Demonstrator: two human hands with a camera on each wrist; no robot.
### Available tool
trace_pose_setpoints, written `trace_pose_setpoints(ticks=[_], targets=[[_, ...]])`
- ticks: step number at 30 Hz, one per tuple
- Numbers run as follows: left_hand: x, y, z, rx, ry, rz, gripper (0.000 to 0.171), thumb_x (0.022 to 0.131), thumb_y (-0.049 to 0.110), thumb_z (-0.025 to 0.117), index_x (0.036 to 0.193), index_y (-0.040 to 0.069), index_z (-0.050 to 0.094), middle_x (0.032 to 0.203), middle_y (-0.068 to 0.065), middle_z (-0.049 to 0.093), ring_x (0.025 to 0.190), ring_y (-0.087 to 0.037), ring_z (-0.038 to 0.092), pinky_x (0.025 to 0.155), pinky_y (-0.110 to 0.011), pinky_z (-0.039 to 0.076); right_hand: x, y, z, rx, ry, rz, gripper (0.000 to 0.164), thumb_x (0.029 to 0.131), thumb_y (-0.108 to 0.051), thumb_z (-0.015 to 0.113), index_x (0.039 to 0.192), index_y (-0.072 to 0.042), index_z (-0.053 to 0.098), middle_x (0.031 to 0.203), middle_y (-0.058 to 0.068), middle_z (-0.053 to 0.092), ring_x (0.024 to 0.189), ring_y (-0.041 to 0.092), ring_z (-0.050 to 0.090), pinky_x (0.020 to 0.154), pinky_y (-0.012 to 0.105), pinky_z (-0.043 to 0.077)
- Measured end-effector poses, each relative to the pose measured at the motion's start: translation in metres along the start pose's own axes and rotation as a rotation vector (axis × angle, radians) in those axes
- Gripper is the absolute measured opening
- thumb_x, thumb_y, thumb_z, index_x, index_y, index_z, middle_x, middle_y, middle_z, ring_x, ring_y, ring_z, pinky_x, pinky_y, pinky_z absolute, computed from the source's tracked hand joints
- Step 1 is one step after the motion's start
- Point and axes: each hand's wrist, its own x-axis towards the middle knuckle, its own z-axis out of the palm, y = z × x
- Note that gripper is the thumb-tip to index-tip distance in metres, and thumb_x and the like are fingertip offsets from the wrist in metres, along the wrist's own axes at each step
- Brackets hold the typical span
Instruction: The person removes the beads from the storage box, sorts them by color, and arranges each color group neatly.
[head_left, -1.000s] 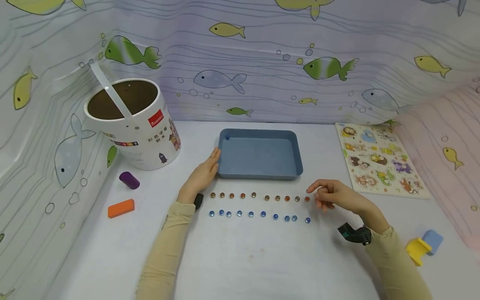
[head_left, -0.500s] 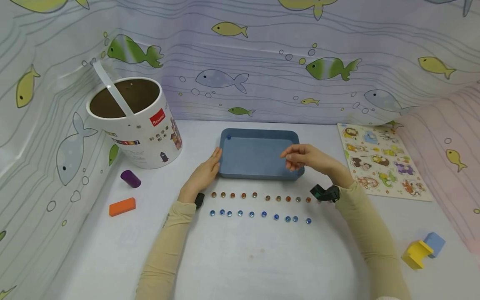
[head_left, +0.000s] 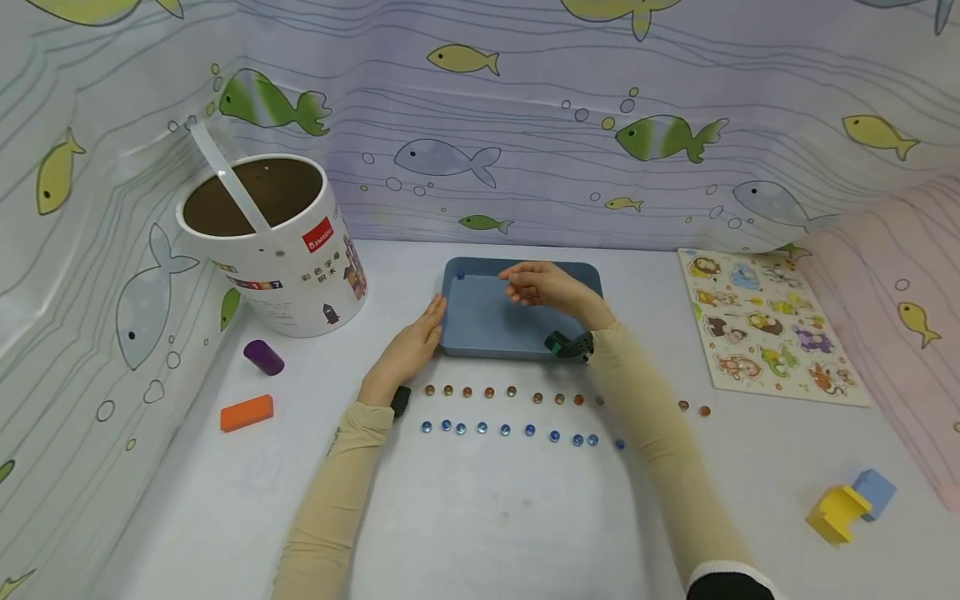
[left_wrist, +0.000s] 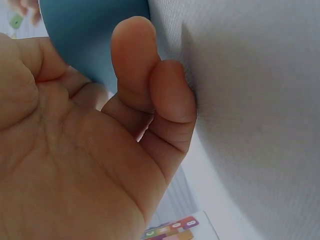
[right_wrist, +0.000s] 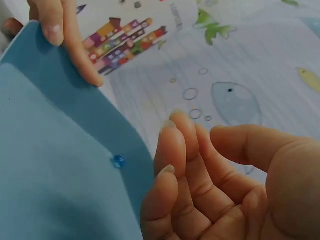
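Observation:
A shallow blue-grey tray point(head_left: 487, 329) lies on the table, with one blue glass bead point(head_left: 461, 275) in its far left corner. My left hand point(head_left: 408, 350) rests against the tray's left side, its fingers fairly straight along the rim. Over the tray hovers my right hand point(head_left: 551, 292), its fingers loosely bent and the thumb apart from them; nothing shows between them in the right wrist view. In front of the tray runs a row of amber and orange beads point(head_left: 512, 391), partly hidden by the right sleeve. A row of blue beads point(head_left: 530, 430) lies nearer.
A white bucket point(head_left: 300, 287) with a raised handle stands at the back left. Near it lie a purple cylinder point(head_left: 264, 357) and an orange block point(head_left: 247, 413). To the right are an animal puzzle board point(head_left: 772, 333), a yellow block point(head_left: 838, 514) and a blue block point(head_left: 874, 493).
My right hand has moved left from the right end of the amber bead row to above the tray. My left hand has stayed at the tray's side.

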Motion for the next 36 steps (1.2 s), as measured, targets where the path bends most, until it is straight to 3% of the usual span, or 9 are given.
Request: trace_pose_setpoints(ticks=[7, 14, 22, 26, 32, 36], targets=[[-0.001, 0.002, -0.003, -0.019, -0.008, -0.01, 0.053, 0.106, 0.02, 0.032, 0.156, 0.011, 0.014, 0.164, -0.004, 0.008, 0.15, -0.027, 0.018, 0.123, -0.045, 0.019, 0.04, 0.004, 0.021, 0.004, 0.042, 0.039, 0.044, 0.105, -0.024, 0.043, 0.142, 0.0, 0.046, 0.117, 0.016, 0.065, 0.094, 0.017, 0.064, 0.087, 0.031, 0.051], [-0.001, -0.002, -0.004, -0.015, -0.001, -0.002, 0.053, 0.106, 0.02, 0.032, 0.156, 0.01, 0.015, 0.164, -0.005, 0.009, 0.149, -0.029, 0.021, 0.122, -0.047, 0.021, 0.072, 0.005, 0.044, 0.003, 0.103, 0.075, 0.039, 0.104, -0.022, 0.045, 0.137, -0.004, 0.053, 0.126, 0.021, 0.062, 0.084, 0.009, 0.064, 0.075, 0.021, 0.052], [-0.001, -0.002, -0.001, -0.013, 0.007, 0.007, 0.053, 0.106, 0.019, 0.033, 0.155, 0.01, 0.017, 0.164, -0.005, 0.011, 0.148, -0.029, 0.023, 0.122, -0.047, 0.023, 0.094, 0.014, 0.056, 0.096, 0.219, 0.12, 0.04, 0.104, -0.021, 0.046, 0.139, -0.002, 0.051, 0.109, 0.01, 0.065, 0.076, 0.006, 0.062, 0.068, 0.016, 0.052], [-0.001, 0.0, 0.0, -0.013, 0.006, 0.02, 0.053, 0.106, 0.018, 0.034, 0.155, 0.008, 0.017, 0.164, -0.007, 0.012, 0.148, -0.028, 0.022, 0.122, -0.046, 0.022, 0.097, 0.016, 0.058, 0.103, 0.267, 0.124, 0.039, 0.103, -0.018, 0.048, 0.137, 0.0, 0.052, 0.103, 0.01, 0.064, 0.072, 0.009, 0.063, 0.064, 0.018, 0.054], [-0.001, 0.001, 0.0, -0.004, 0.015, 0.023, 0.053, 0.106, 0.018, 0.034, 0.155, 0.009, 0.017, 0.164, -0.006, 0.012, 0.148, -0.027, 0.022, 0.122, -0.045, 0.023, 0.097, 0.015, 0.062, -0.004, 0.329, 0.121, 0.033, 0.1, -0.011, 0.053, 0.131, -0.002, 0.058, 0.086, 0.009, 0.063, 0.058, 0.01, 0.063, 0.055, 0.021, 0.056], [-0.002, 0.0, -0.002, -0.003, 0.022, 0.022, 0.053, 0.106, 0.017, 0.035, 0.155, 0.008, 0.018, 0.164, -0.007, 0.013, 0.148, -0.027, 0.023, 0.122, -0.045, 0.023, 0.099, 0.015, 0.066, -0.161, 0.354, 0.13, 0.028, 0.097, -0.01, 0.058, 0.123, -0.003, 0.062, 0.075, 0.005, 0.061, 0.049, 0.009, 0.058, 0.049, 0.02, 0.053]])
